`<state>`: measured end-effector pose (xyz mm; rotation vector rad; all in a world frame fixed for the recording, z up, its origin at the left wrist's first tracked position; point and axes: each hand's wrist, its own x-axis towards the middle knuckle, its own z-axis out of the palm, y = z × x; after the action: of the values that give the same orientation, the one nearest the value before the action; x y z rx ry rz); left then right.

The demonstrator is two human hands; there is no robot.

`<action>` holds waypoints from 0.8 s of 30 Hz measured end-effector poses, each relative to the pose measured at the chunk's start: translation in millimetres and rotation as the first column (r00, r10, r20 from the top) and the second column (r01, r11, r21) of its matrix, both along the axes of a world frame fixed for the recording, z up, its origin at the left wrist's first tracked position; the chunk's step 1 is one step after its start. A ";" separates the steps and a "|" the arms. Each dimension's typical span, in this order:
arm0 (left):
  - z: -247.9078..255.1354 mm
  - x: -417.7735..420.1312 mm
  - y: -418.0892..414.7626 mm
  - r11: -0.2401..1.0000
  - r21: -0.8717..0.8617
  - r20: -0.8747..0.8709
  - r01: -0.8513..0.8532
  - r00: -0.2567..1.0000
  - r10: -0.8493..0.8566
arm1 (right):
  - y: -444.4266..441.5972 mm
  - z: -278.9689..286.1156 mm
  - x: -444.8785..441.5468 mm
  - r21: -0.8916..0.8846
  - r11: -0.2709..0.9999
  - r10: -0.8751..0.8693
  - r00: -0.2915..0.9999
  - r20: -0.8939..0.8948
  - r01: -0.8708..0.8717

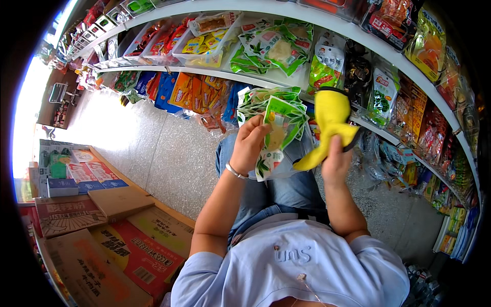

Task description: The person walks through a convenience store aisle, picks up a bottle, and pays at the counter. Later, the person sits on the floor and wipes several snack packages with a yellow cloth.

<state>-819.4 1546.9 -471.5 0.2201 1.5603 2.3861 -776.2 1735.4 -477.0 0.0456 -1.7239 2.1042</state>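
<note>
My left hand (251, 140) pinches a green-and-white plastic snack packet (277, 132) by its edge, with the packet tilted over my lap. More packets of the same kind (261, 100) sit just behind it, in or over a clear plastic bin (303, 153) resting on my knees; their overlap hides how the bin is filled. My right hand (336, 159) grips a yellow cloth with dark edging (332, 115). The cloth is bunched and hangs to the right of the packet, apart from it.
Curved white shelves (268, 82) hold more green packets (278, 48) and clear bins of snacks (207, 42). Hanging bags (199, 92) line the lower shelf. Cardboard cartons (96, 261) are stacked at lower left beside the speckled floor (172, 153).
</note>
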 end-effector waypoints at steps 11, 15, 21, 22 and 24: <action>12.2 40.8 17.3 0.892 0.307 0.198 -0.333 0.939 0.282 | -15.3 12.4 -36.8 0.465 0.871 0.019 0.956 0.293 -0.159; 16.3 36.1 8.3 0.858 0.389 0.187 -0.336 0.941 0.283 | -2.1 -1.3 -39.6 -0.315 0.933 0.271 0.917 0.292 -0.175; 9.0 29.8 11.5 0.771 0.427 0.296 -0.473 0.878 0.375 | -10.0 17.7 -9.6 -0.514 0.825 0.408 0.878 0.251 -0.236; 8.4 30.7 13.2 0.770 0.421 0.298 -0.479 0.875 0.381 | -19.3 28.3 -7.8 -0.440 0.850 0.414 0.884 0.217 -0.290; 4.0 30.7 13.1 0.790 0.413 0.253 -0.453 0.890 0.379 | -18.0 23.8 -9.8 -0.408 0.868 0.389 0.898 0.206 -0.283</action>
<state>-788.8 1560.0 -467.5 -0.2515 1.0192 3.0150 -786.0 1717.4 -453.3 -0.0700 -1.5184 2.7910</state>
